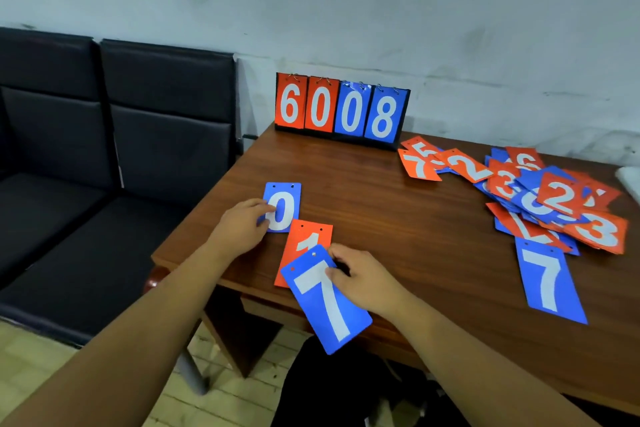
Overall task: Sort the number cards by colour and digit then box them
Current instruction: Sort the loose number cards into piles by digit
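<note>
My right hand [363, 279] grips a blue card with a white 7 [327, 300] by its top right corner, tilted over the table's front edge. Under it lies a red card showing a 1 [308, 239]. My left hand [242, 225] rests its fingertips on the left edge of a blue 0 card [284, 206] lying flat on the wooden table [381, 211]. Another blue 7 card [549, 282] lies at the right. A jumbled heap of red and blue number cards [540, 198] spreads across the far right.
A flip scoreboard [341, 111] reading 6 0 0 8 stands at the table's back edge by the wall. Dark padded seats [114, 135] sit left of the table. A black bag [346, 388] lies on the floor below the front edge.
</note>
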The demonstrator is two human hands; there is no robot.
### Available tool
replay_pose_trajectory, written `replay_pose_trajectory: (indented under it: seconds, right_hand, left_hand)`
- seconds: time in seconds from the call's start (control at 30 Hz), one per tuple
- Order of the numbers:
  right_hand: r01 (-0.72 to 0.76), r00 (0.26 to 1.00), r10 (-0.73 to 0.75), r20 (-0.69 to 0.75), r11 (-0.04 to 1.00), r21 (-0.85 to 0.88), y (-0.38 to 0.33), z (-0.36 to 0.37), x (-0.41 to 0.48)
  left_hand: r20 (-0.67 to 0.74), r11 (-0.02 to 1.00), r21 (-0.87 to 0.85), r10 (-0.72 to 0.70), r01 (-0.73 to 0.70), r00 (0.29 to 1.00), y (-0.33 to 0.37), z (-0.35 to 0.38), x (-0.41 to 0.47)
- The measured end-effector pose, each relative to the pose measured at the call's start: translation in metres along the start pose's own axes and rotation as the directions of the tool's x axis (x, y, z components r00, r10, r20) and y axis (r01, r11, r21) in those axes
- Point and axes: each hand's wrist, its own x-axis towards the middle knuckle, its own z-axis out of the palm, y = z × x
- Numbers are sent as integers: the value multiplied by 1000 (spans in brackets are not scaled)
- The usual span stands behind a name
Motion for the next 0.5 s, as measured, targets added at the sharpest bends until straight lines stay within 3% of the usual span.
replay_pose_trajectory:
  seconds: [0.2,0.37,0.5]
  right_hand:
    - [1,999,0,41,1000,-11,3,3,21]
    - [35,999,-35,1,999,27,-2,11,44]
    - [-16,999,29,-45,966,259,-3,13,51]
  left_hand:
    - [-35,999,29,-17,18,999,-2,3,48]
    - [-21,998,-48,45,-46,999,-1,5,74]
    - [-139,978,-190,62,-88,988,-2,1,62]
